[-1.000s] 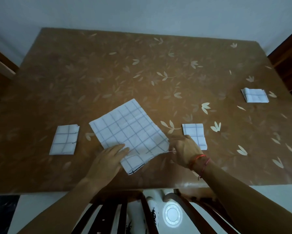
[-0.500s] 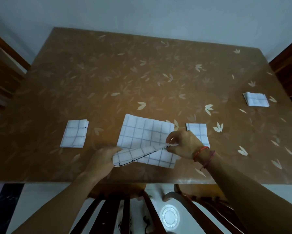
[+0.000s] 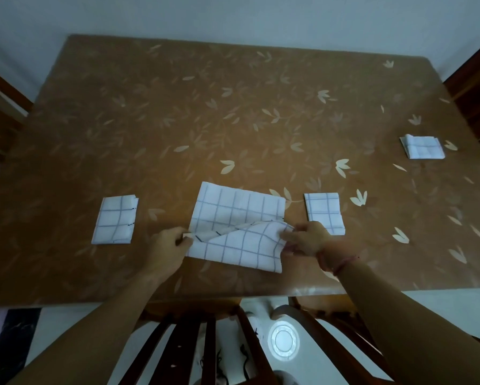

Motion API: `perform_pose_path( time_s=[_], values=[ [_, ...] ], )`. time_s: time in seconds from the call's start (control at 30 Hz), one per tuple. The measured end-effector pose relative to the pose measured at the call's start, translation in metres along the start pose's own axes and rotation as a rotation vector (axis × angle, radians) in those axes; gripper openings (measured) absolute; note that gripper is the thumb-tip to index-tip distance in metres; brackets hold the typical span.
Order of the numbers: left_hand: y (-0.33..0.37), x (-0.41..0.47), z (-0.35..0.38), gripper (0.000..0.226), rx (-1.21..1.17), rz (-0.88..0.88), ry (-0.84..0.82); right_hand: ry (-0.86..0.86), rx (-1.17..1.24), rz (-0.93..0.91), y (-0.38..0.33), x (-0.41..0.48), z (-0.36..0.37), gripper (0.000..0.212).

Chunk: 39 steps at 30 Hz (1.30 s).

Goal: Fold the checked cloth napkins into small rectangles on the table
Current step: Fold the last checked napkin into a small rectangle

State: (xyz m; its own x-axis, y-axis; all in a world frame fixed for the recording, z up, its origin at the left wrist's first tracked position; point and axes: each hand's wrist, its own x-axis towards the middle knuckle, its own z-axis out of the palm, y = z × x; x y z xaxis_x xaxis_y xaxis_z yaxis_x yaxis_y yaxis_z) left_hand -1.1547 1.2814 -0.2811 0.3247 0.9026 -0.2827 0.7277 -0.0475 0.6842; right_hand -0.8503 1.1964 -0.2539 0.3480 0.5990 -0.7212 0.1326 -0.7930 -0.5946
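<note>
Since half a second ago the hands have drawn further apart, and the fold in the large white cloth napkin with a thin dark check (image 3: 234, 211) has grown from a narrow strip into a broad flap (image 3: 244, 243) that covers the napkin's near half.

The left hand (image 3: 166, 244) pinches the napkin's left edge where the fold begins, thumb and fingers curled onto the cloth. The right hand (image 3: 307, 238) grasps the flap's right corner and holds it slightly raised off the layer beneath. The napkin lies between the two hands on the brown table with a pale leaf pattern (image 3: 233, 107), close to its near edge.

A small folded checked napkin (image 3: 115, 219) lies flat just beyond the left hand, to its outer side and apart from it. A second folded checked napkin (image 3: 324, 212) lies just past the right hand, its near corner hidden by the knuckles. A third folded napkin (image 3: 422, 147) sits well apart, far off beyond the right hand.

A red thread bracelet (image 3: 340, 263) circles the right wrist. Dark wooden chair backs (image 3: 205, 343) stand below the table's near edge, beneath the forearms.
</note>
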Motion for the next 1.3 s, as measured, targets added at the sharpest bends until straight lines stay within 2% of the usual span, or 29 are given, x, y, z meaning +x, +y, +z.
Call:
perform_pose_path(
  time_s=[0.07, 0.13, 0.23, 0.33, 0.43, 0.53, 0.67, 0.8, 1.0, 1.07, 1.2, 1.3],
  values=[
    [-0.001, 0.006, 0.003, 0.033, -0.021, -0.041, 0.030, 0.021, 0.047, 0.025, 0.001, 0.005, 0.005, 0.025],
    [-0.006, 0.012, 0.005, 0.039, -0.032, -0.068, 0.047, 0.021, 0.079, 0.042, 0.003, 0.010, 0.011, 0.025],
    [-0.010, 0.021, 0.006, 0.037, -0.038, -0.109, 0.038, 0.033, 0.029, 0.007, 0.003, 0.017, 0.015, 0.019],
    [-0.008, 0.026, 0.008, 0.035, -0.035, -0.113, 0.025, 0.117, -0.024, -0.070, -0.003, 0.021, 0.016, 0.007],
    [-0.005, 0.030, 0.009, 0.032, -0.014, -0.115, 0.008, 0.191, 0.004, -0.098, -0.006, 0.029, 0.015, 0.020],
    [0.000, 0.035, 0.010, 0.025, -0.005, -0.086, 0.031, 0.182, 0.072, -0.050, -0.011, 0.033, 0.010, 0.017],
    [0.007, 0.042, 0.014, 0.021, 0.043, -0.064, 0.072, 0.047, 0.252, 0.150, -0.010, 0.028, 0.009, 0.020],
    [0.006, 0.047, 0.017, 0.023, 0.036, -0.078, 0.109, -0.032, 0.149, 0.209, 0.001, 0.028, 0.006, 0.024],
    [0.011, 0.046, 0.015, 0.013, -0.028, -0.149, 0.077, 0.094, 0.038, 0.150, -0.004, 0.034, 0.011, 0.020],
    [0.010, 0.044, 0.015, 0.017, -0.050, -0.191, 0.065, 0.126, -0.027, 0.119, -0.009, 0.035, 0.012, 0.020],
    [0.008, 0.044, 0.014, 0.018, -0.073, -0.228, 0.109, 0.194, -0.129, 0.014, -0.024, 0.047, 0.009, 0.021],
    [0.009, 0.046, 0.019, 0.018, -0.075, -0.229, 0.153, 0.187, -0.186, 0.001, -0.032, 0.050, 0.007, 0.023]
  ],
)
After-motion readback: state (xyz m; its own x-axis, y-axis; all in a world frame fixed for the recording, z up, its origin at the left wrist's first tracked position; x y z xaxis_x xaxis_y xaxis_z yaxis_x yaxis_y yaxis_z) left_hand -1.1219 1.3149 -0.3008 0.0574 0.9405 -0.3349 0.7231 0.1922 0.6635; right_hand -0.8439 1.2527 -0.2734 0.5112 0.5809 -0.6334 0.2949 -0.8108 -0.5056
